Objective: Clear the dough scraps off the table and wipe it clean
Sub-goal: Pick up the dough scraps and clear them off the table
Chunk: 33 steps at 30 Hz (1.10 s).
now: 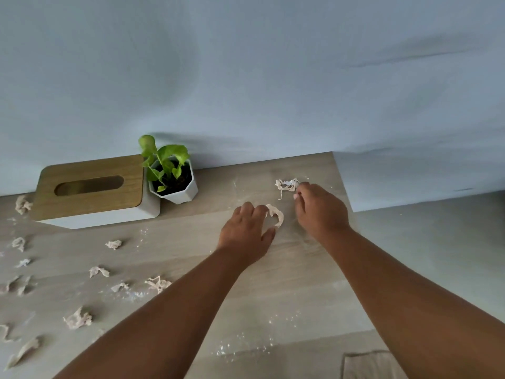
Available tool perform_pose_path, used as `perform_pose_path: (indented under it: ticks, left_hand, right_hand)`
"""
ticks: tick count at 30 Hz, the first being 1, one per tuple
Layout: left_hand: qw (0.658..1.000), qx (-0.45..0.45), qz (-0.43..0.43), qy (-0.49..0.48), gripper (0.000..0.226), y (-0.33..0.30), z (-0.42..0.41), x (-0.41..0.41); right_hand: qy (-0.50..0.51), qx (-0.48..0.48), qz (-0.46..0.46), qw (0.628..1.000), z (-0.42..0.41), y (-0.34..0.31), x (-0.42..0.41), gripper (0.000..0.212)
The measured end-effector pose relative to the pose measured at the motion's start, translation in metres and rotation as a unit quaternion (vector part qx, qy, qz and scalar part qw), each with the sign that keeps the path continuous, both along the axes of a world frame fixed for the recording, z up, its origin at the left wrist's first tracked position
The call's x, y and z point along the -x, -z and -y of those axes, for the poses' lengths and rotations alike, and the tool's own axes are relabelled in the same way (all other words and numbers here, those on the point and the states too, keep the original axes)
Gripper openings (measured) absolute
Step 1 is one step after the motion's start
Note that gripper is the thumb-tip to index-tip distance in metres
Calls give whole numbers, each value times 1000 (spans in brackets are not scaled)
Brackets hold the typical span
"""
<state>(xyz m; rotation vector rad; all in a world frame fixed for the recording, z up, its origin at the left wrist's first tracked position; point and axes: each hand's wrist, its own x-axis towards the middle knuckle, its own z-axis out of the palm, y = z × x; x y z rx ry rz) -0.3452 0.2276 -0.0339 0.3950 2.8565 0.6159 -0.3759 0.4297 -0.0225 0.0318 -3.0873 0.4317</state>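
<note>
Pale dough strip (275,214) curves, apparently upright.

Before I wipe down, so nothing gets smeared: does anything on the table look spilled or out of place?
Yes. Torn dough scraps litter the table, mostly left, with white flour specks near the front. One scrap sits behind the tissue box.

On the table (300,283), the tissue box (90,192) stands at the far left, with the plant pot (175,184) just beside it on its right, both against the wall (246,77). Right of the pot, near the far edge, lies a dough clump (287,185) touching the right hand (319,209). Before it, a dough strip (276,214) sits between the two hands, at the left hand (246,233). Scraps (78,320) are strewn over the left side, before the box. A cloth (369,365) lies at the near right edge.
</note>
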Motion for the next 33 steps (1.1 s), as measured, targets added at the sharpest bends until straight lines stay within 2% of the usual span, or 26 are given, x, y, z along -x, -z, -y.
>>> perform_pose_path:
  ticks: [4,9,18,22,29,33]
  left_hand:
    - [999,48,-14,13,58,5,-10,5]
    - [996,83,-18,27,47,12,-16,10]
    - [993,93,-45,64,19,8,-20,13]
    - [992,108,-2,64,23,2,-20,12]
    - [994,99,50,22,22,-17,0,7]
    - [998,42,33,-13,13,-27,21,-4]
  right_hand:
    - [-27,-18,1,999,0,12,18,38]
    - [-36,-17,10,999,0,27,31,57]
    - [-57,-13,27,998,6,37,36,29]
    - [-53,-20,42,998,14,34,35,17]
    - [-16,36,45,998,12,23,18,28]
    - [-15,63,34,997,10,7,1,21]
